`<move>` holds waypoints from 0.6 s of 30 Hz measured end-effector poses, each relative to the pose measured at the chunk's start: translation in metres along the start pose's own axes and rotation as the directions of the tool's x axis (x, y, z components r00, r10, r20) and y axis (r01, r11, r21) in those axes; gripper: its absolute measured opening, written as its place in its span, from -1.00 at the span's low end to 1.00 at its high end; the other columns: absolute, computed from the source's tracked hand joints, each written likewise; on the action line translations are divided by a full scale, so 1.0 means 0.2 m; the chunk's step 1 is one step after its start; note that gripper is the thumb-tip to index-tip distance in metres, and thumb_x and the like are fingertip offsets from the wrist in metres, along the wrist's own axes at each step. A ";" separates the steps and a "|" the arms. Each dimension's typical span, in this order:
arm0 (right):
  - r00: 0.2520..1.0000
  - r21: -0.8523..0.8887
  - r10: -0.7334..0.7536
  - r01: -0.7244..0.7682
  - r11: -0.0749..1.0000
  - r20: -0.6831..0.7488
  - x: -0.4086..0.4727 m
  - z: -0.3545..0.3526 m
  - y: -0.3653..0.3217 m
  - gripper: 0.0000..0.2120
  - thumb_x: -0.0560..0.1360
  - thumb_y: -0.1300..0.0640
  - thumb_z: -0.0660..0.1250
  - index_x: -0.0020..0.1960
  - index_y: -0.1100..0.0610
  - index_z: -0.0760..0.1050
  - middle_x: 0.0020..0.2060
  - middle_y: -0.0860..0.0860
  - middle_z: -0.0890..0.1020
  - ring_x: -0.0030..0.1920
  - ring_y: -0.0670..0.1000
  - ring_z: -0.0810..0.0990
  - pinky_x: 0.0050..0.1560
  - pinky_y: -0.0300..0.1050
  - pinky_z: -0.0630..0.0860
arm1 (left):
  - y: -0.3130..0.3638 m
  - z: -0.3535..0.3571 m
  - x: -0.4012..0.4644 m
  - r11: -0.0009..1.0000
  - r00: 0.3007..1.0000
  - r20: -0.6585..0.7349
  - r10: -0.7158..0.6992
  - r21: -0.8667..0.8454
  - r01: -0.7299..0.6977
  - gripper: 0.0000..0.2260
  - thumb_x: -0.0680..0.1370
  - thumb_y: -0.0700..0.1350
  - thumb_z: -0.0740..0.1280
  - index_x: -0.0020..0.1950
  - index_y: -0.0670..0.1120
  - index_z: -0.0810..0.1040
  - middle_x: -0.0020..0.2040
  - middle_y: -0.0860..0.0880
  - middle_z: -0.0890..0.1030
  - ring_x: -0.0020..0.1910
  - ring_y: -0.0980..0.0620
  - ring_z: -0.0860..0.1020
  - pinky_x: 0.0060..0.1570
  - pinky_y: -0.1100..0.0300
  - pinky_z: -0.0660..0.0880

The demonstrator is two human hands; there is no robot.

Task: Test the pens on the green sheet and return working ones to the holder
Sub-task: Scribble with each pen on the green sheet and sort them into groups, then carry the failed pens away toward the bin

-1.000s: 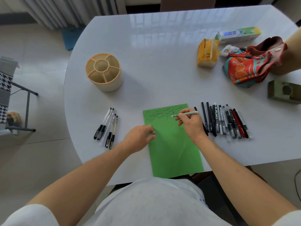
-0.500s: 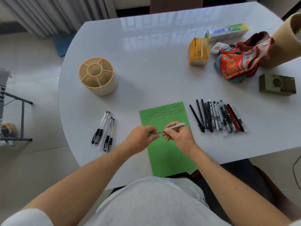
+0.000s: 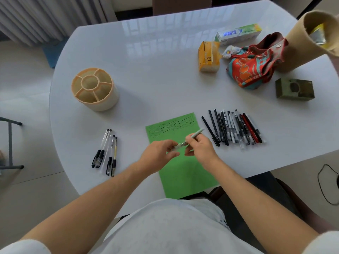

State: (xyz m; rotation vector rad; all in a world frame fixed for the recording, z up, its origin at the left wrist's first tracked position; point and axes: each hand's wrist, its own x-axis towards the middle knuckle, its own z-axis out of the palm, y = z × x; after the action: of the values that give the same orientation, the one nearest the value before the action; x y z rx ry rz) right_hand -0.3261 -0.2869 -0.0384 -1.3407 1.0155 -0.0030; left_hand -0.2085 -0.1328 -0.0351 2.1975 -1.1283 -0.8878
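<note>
— Above the green sheet [image 3: 183, 173], what are the hands doing?

— The right hand [image 3: 200, 148] grips a pale pen [image 3: 195, 135] by its barrel, tip slanting down and left. The left hand [image 3: 158, 153] pinches a small clear piece at that tip, likely the cap [image 3: 176, 147]. My guess is the pen is being capped.

— How far along is the job?

— Early, I'd judge. The top of the sheet carries a band of black scribbles, so some testing is done. Four pens [image 3: 106, 153] lie to the left of the sheet, a long row [image 3: 233, 128] lies to its right, and the holder [image 3: 94, 88] stands well apart at the upper left with nothing visible in its compartments. Nothing has gone back in.

— Which group is tested?

— I cannot tell from here; the four on the left may be the sorted ones.

— Anything hard to make out?

— Whether the cap is fully on; the fingers hide the join. The row's pens overlap, so I won't count them. The sheet's near edge hangs past the table [image 3: 165, 70].
</note>
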 end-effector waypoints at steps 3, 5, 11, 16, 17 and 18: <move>0.993 -0.366 -0.057 0.015 0.930 -0.104 0.10 -0.15 -0.08 -0.85 0.67 0.11 0.23 0.11 0.18 0.50 -0.10 0.09 0.63 -0.26 -0.01 0.61 -0.24 -0.03 0.63 | -0.05 0.02 -0.01 0.999 0.999 -0.045 -0.011 0.035 0.012 -0.63 0.58 0.07 0.36 0.35 -0.01 0.51 0.19 0.08 0.63 0.14 0.13 0.57 0.17 0.15 0.53; 0.989 -0.670 -0.122 0.037 0.742 -0.081 0.16 -0.24 -0.10 -0.85 0.68 0.07 0.21 0.12 0.15 0.47 -0.10 0.04 0.60 -0.17 -0.02 0.62 -0.26 -0.13 0.55 | -0.11 0.03 -0.06 0.997 0.998 -0.055 -0.029 0.068 0.033 -0.68 0.60 0.04 0.33 0.34 0.01 0.53 0.23 0.07 0.62 0.18 0.11 0.56 0.23 0.12 0.52; 0.984 -0.912 -0.177 0.065 0.405 -0.008 0.29 -0.33 -0.08 -0.89 0.65 0.09 0.27 0.14 0.09 0.45 -0.18 -0.02 0.57 -0.30 -0.08 0.51 -0.40 -0.19 0.40 | -0.28 0.00 -0.25 0.976 0.958 -0.214 -0.189 0.065 0.207 -0.82 0.56 -0.01 0.36 0.16 0.06 0.60 0.14 0.11 0.63 0.15 0.10 0.54 0.15 0.10 0.51; 0.958 -0.935 -0.273 0.019 0.354 -0.084 0.33 -0.38 -0.05 -0.84 0.63 0.08 0.31 0.16 0.13 0.48 -0.11 0.02 0.56 -0.30 -0.03 0.47 -0.40 -0.24 0.21 | -0.43 -0.12 -0.40 0.894 0.781 -0.505 -0.369 0.038 0.447 -0.70 0.44 0.04 0.48 0.13 0.05 0.56 0.10 0.10 0.57 0.16 0.05 0.47 0.03 0.20 0.42; 0.950 -0.933 -0.296 0.011 0.359 -0.103 0.32 -0.38 -0.05 -0.82 0.62 0.09 0.31 0.18 0.13 0.48 -0.10 0.04 0.56 -0.27 0.02 0.49 -0.38 -0.23 0.20 | -0.46 -0.15 -0.41 0.868 0.745 -0.535 -0.399 0.040 0.494 -0.62 0.41 0.04 0.50 0.17 0.02 0.54 0.12 0.05 0.55 0.18 -0.01 0.45 0.08 0.13 0.43; 0.941 -0.928 -0.318 0.008 0.374 -0.120 0.31 -0.38 -0.04 -0.80 0.62 0.10 0.31 0.21 0.14 0.49 -0.08 0.07 0.57 -0.25 0.05 0.50 -0.38 -0.23 0.19 | -0.49 -0.17 -0.41 0.836 0.712 -0.549 -0.438 0.043 0.547 -0.53 0.38 0.06 0.52 0.23 -0.01 0.51 0.15 0.01 0.53 0.19 -0.07 0.43 0.13 0.06 0.43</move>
State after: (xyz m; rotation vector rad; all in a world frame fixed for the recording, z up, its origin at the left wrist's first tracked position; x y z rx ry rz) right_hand -0.3305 -0.3828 -0.0597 -2.5714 1.1543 0.2775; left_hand -0.1700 -0.0071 -0.0533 2.7444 -0.3678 -0.3100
